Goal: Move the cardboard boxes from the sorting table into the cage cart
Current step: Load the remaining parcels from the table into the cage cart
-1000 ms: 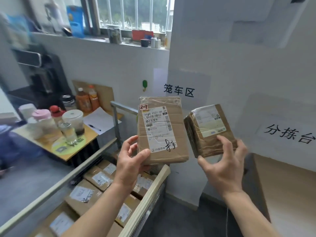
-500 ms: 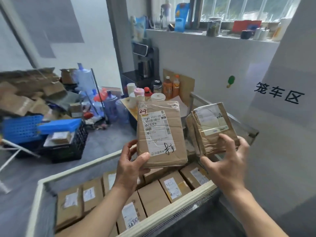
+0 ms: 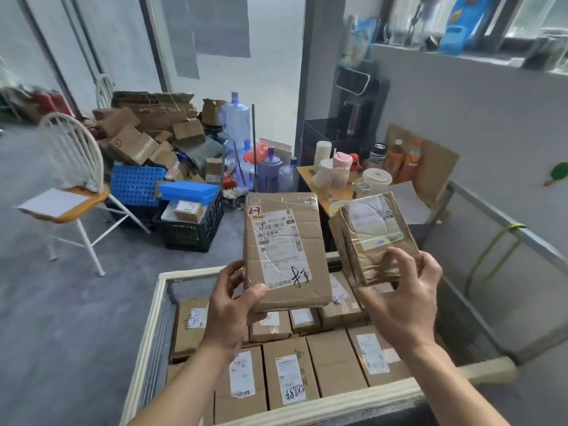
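My left hand (image 3: 233,305) grips the lower left corner of a flat cardboard box (image 3: 284,250) with a white shipping label and a "2-3" tag, held upright. A smaller taped cardboard box (image 3: 373,238) sits in my right hand (image 3: 405,296), pinched at its lower edge. Both boxes hang above the cage cart (image 3: 147,333), whose pale frame runs across the bottom of the view. Several labelled cardboard boxes (image 3: 289,373) lie flat in rows inside the cart. The sorting table is out of view.
A small table (image 3: 310,176) with cups and bottles stands behind the cart by the wall. To the left are a black crate (image 3: 190,235), blue crates, water jugs and a pile of loose cartons (image 3: 144,130). A white chair (image 3: 73,186) stands on the grey floor.
The view has swung left from the wall signs to the cart, which now lies directly beneath both held boxes. My grips on the boxes are unchanged.
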A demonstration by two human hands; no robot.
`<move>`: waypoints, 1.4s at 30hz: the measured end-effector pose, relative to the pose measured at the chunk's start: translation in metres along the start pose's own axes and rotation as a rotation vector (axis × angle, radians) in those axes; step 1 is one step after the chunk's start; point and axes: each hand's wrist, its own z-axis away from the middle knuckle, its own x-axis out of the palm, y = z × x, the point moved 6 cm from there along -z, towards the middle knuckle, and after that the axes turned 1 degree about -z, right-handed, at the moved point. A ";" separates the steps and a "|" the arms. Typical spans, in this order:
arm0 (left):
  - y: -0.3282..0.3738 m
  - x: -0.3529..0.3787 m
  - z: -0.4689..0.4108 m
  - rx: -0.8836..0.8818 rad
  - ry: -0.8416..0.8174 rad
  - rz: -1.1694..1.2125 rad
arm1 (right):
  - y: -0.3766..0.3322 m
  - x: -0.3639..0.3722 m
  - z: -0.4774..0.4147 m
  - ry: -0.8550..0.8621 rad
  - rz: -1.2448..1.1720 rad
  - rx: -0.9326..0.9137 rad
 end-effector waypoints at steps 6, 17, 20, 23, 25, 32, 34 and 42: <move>-0.001 -0.099 -0.038 -0.041 0.059 0.015 | -0.047 0.102 0.015 -0.111 -0.007 0.026; -0.122 -0.222 -0.048 -0.324 0.232 -0.143 | -0.011 0.264 0.104 -0.415 -0.037 0.137; -0.167 -0.241 -0.035 -0.425 0.301 -0.172 | 0.027 0.309 0.135 -0.544 0.001 0.216; -0.207 -0.256 -0.021 -0.548 0.348 -0.181 | 0.058 0.341 0.164 -0.652 0.033 0.280; -0.232 -0.267 -0.013 -0.613 0.384 -0.180 | 0.073 0.359 0.180 -0.717 0.054 0.298; -0.291 -0.299 -0.006 -0.736 0.457 -0.218 | 0.106 0.406 0.217 -0.834 0.111 0.361; -0.300 -0.305 -0.009 -0.763 0.457 -0.234 | 0.110 0.414 0.227 -0.859 0.120 0.366; -0.314 -0.321 -0.016 -0.886 0.465 -0.302 | 0.115 0.425 0.262 -0.991 0.212 0.452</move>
